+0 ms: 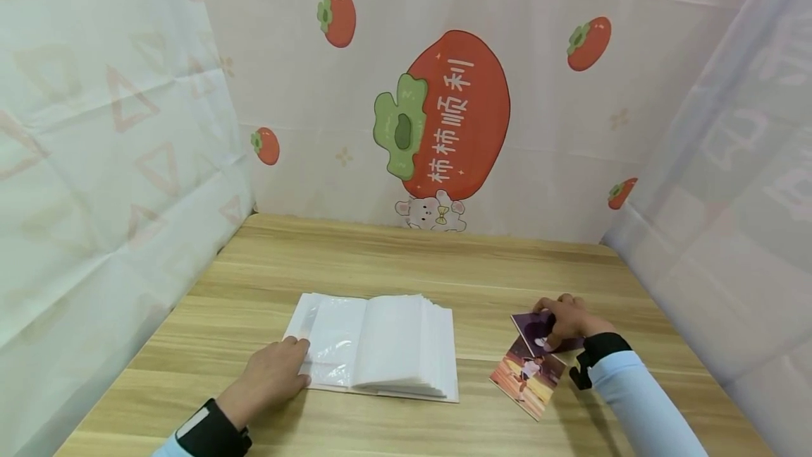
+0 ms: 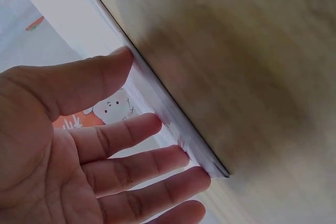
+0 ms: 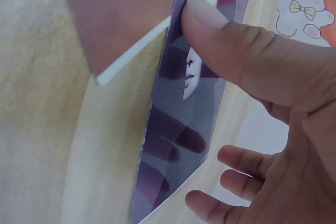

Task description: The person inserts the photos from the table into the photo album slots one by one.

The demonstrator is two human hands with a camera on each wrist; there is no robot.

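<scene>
A white photo album (image 1: 387,344) lies spread on the wooden table, with clear sleeves on its left page and a thick fan of white pages on the right. My left hand (image 1: 273,372) rests at the album's left edge; in the left wrist view its nearly straight fingertips (image 2: 173,156) touch that edge. At the right, my right hand (image 1: 567,319) holds a dark purple photo (image 1: 529,323). The thumb (image 3: 207,17) presses on the photo's face in the right wrist view, and the index fingertip is hidden. Partly beneath it lies an orange-toned photo (image 1: 529,379) showing a figure.
The wooden table (image 1: 406,259) runs back to a white cloth backdrop (image 1: 298,83) printed with persimmons. Cloth side walls stand at the left (image 1: 114,161) and right (image 1: 717,196) of the table.
</scene>
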